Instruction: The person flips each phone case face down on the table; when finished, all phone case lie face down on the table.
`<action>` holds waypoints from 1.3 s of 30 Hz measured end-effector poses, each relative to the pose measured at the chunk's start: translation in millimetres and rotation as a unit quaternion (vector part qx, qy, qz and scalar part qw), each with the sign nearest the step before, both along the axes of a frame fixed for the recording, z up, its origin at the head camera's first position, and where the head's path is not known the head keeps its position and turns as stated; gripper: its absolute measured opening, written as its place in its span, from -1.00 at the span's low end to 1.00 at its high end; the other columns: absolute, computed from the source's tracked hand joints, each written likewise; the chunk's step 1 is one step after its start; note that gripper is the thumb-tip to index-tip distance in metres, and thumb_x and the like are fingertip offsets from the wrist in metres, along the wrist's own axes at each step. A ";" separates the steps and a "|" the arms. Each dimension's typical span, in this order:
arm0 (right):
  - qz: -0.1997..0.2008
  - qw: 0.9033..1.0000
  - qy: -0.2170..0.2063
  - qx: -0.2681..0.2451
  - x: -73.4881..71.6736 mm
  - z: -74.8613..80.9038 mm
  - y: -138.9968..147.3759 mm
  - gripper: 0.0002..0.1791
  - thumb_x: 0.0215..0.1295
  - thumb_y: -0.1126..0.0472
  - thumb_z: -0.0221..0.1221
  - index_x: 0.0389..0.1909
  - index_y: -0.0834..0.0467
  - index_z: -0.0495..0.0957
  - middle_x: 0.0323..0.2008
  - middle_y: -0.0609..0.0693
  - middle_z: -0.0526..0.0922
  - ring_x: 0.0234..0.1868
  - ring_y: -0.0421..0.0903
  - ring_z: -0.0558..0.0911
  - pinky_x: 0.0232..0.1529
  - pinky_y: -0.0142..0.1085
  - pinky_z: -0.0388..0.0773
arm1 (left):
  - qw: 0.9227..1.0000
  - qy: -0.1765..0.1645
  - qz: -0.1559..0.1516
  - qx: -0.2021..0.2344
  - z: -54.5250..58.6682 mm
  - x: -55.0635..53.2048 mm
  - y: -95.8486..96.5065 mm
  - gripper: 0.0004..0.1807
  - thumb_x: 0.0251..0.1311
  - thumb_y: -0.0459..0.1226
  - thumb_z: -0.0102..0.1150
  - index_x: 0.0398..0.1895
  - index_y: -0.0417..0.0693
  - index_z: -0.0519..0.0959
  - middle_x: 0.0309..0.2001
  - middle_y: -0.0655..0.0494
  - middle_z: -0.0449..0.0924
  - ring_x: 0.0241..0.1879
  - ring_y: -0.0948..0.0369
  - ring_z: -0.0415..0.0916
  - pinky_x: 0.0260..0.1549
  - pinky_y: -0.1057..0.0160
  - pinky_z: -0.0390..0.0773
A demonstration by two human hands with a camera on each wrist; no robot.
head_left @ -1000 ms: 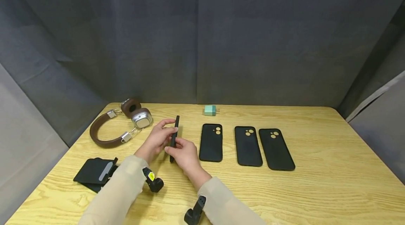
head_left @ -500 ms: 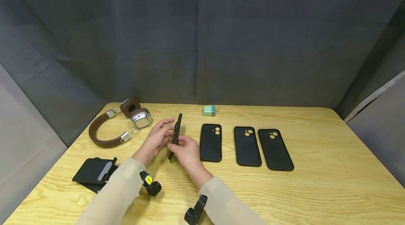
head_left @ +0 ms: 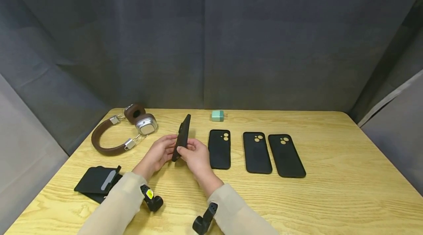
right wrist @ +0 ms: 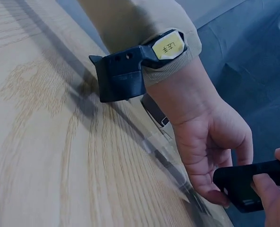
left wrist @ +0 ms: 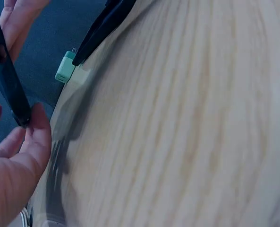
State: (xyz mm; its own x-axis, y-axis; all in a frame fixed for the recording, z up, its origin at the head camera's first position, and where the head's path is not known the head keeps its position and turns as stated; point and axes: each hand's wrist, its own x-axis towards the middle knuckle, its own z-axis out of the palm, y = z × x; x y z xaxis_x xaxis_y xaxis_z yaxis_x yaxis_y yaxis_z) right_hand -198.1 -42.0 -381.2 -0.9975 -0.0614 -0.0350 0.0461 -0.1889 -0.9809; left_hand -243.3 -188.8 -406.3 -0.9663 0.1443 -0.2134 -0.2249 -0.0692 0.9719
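A black phone case (head_left: 182,137) stands tilted on edge above the table's left half, its broad face turned partly to the right. My right hand (head_left: 196,156) pinches its lower right side, thumb on the near face. On the other side my left hand (head_left: 160,154) holds the lower part with curled fingers; some of them are hidden behind the case. In the left wrist view an oval cutout shows in the edge of the case (left wrist: 10,78), and the left fingertips (left wrist: 38,118) touch its lower end. From the right wrist the left hand (right wrist: 208,142) curls beneath one end.
Three more black phone cases lie flat to the right: one close by (head_left: 219,150), two farther over (head_left: 257,154) (head_left: 287,158). A green charger plug (head_left: 217,115) sits near the back edge. Brown headphones (head_left: 110,150) and a folded black item with a grey strip (head_left: 96,180) lie left.
My left hand has slid from the upper part of the phone case down to its lower part. The case has risen slightly and turned to show more of its broad face.
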 end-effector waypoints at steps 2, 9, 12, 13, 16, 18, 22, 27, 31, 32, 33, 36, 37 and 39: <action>-0.001 1.000 0.002 -0.001 -0.2 -0.5 1.0 -0.62 0.13 0.38 0.18 -0.02 0.43 0.46 -0.18 0.24 0.61 -0.16 -0.05 0.63 -0.16 -0.25 0.58 | 1.000 0.001 0.006 0.010 0.0 -0.5 0.3 -0.52 0.34 -0.34 -0.22 0.30 -0.35 0.14 -0.21 0.10 0.53 -0.26 0.29 0.52 -0.22 0.30 0.51; -0.007 1.000 0.001 0.000 -0.2 -3.8 3.7 -0.64 0.15 0.38 0.16 -0.01 0.40 0.49 -0.15 0.25 0.62 -0.15 -0.03 0.63 -0.15 -0.23 0.58 | 0.999 -0.001 0.042 0.018 0.8 -1.7 -3.4 -0.49 0.29 -0.41 -0.13 0.30 -0.34 0.16 -0.30 0.15 0.53 -0.33 0.31 0.52 -0.29 0.33 0.53; -0.007 1.000 0.002 -0.001 -0.5 -6.1 3.5 -0.61 0.15 0.38 0.15 0.03 0.40 0.47 -0.11 0.28 0.60 -0.13 -0.01 0.63 -0.15 -0.21 0.58 | 0.999 0.008 0.048 0.019 1.4 -1.1 -6.7 -0.48 0.28 -0.43 -0.10 0.31 -0.33 0.15 -0.31 0.17 0.53 -0.33 0.32 0.53 -0.29 0.34 0.53; -0.007 1.000 0.001 -0.001 -0.9 -7.0 3.2 -0.59 0.15 0.39 0.15 0.06 0.40 0.46 -0.09 0.29 0.59 -0.12 0.00 0.63 -0.14 -0.21 0.58 | 0.999 0.011 0.049 0.021 1.6 -0.9 -7.8 -0.47 0.28 -0.43 -0.09 0.31 -0.33 0.15 -0.31 0.18 0.54 -0.33 0.33 0.53 -0.29 0.35 0.53; -0.007 1.000 -0.001 0.001 -1.3 -9.4 3.0 -0.50 0.14 0.41 0.15 0.15 0.41 0.38 -0.05 0.32 0.56 -0.10 0.03 0.62 -0.14 -0.21 0.58 | 0.998 0.019 0.051 0.025 2.2 -0.2 -10.6 -0.47 0.28 -0.44 -0.09 0.32 -0.33 0.14 -0.30 0.20 0.55 -0.31 0.34 0.54 -0.27 0.36 0.53; -0.007 1.000 -0.005 0.010 -1.4 -11.2 3.0 -0.44 0.13 0.42 0.15 0.20 0.40 0.32 -0.06 0.33 0.56 -0.11 0.03 0.62 -0.15 -0.23 0.58 | 0.998 0.021 0.055 0.027 1.9 0.1 -12.1 -0.47 0.28 -0.45 -0.08 0.32 -0.32 0.15 -0.29 0.22 0.55 -0.29 0.35 0.55 -0.26 0.36 0.53; -0.006 0.998 -0.011 0.065 -1.2 -15.9 4.4 -0.31 0.08 0.39 0.21 0.28 0.33 0.26 -0.09 0.27 0.57 -0.11 0.01 0.59 -0.19 -0.25 0.58 | 0.998 0.024 0.059 0.012 0.1 1.3 -15.4 -0.47 0.27 -0.45 -0.07 0.33 -0.29 0.17 -0.27 0.24 0.53 -0.28 0.37 0.54 -0.26 0.40 0.52; 0.000 0.992 -0.009 0.123 -3.7 -24.8 4.5 -0.22 -0.04 0.37 0.31 0.28 0.26 0.28 -0.18 0.17 0.58 -0.19 -0.03 0.59 -0.31 -0.29 0.55 | 0.998 0.018 0.059 -0.026 -1.4 3.2 -19.3 -0.45 0.23 -0.45 0.01 0.31 -0.23 0.22 -0.26 0.22 0.45 -0.36 0.38 0.46 -0.33 0.43 0.47; -0.002 0.989 -0.005 0.149 -5.5 -30.3 3.8 -0.19 -0.12 0.40 0.35 0.27 0.25 0.30 -0.21 0.14 0.56 -0.27 -0.08 0.58 -0.33 -0.31 0.55 | 0.997 0.020 0.052 -0.044 -1.8 3.4 -20.6 -0.43 0.18 -0.49 0.04 0.30 -0.27 0.24 -0.25 0.17 0.39 -0.36 0.36 0.41 -0.33 0.42 0.45; -0.002 0.987 -0.004 0.159 -5.6 -31.5 3.6 -0.18 -0.13 0.40 0.36 0.27 0.25 0.29 -0.20 0.14 0.56 -0.26 -0.08 0.58 -0.32 -0.30 0.54 | 0.997 0.022 0.051 -0.050 -1.5 3.6 -20.7 -0.43 0.18 -0.49 0.04 0.29 -0.28 0.24 -0.24 0.16 0.39 -0.34 0.36 0.41 -0.31 0.42 0.45; -0.001 0.986 -0.005 0.169 -5.7 -32.5 3.4 -0.17 -0.13 0.39 0.36 0.27 0.25 0.29 -0.18 0.14 0.56 -0.24 -0.07 0.57 -0.29 -0.29 0.54 | 0.997 0.023 0.050 -0.053 -1.3 3.9 -20.7 -0.43 0.17 -0.50 0.05 0.29 -0.30 0.24 -0.22 0.14 0.40 -0.32 0.36 0.41 -0.30 0.43 0.46; 0.005 0.981 -0.008 0.196 -5.8 -36.2 2.4 -0.15 -0.14 0.37 0.38 0.28 0.25 0.27 -0.12 0.15 0.56 -0.18 -0.03 0.58 -0.23 -0.24 0.55 | 0.996 0.021 0.045 -0.069 -0.2 5.8 -20.7 -0.43 0.17 -0.49 0.05 0.29 -0.34 0.24 -0.16 0.07 0.41 -0.25 0.36 0.41 -0.24 0.45 0.46; 0.007 0.978 -0.007 0.206 -5.9 -37.8 1.8 -0.14 -0.14 0.36 0.38 0.28 0.26 0.27 -0.11 0.16 0.56 -0.15 -0.02 0.58 -0.21 -0.23 0.55 | 0.996 0.019 0.044 -0.076 -0.3 6.2 -21.0 -0.44 0.17 -0.49 0.05 0.28 -0.34 0.25 -0.13 0.06 0.41 -0.23 0.36 0.41 -0.23 0.46 0.46; 0.011 0.974 -0.007 0.224 -5.7 -40.8 0.6 -0.14 -0.15 0.33 0.40 0.27 0.28 0.27 -0.09 0.18 0.56 -0.12 0.00 0.58 -0.18 -0.21 0.55 | 0.995 0.016 0.041 -0.085 -1.8 6.5 -22.4 -0.44 0.17 -0.48 0.06 0.28 -0.35 0.25 -0.12 0.04 0.42 -0.21 0.36 0.41 -0.22 0.48 0.46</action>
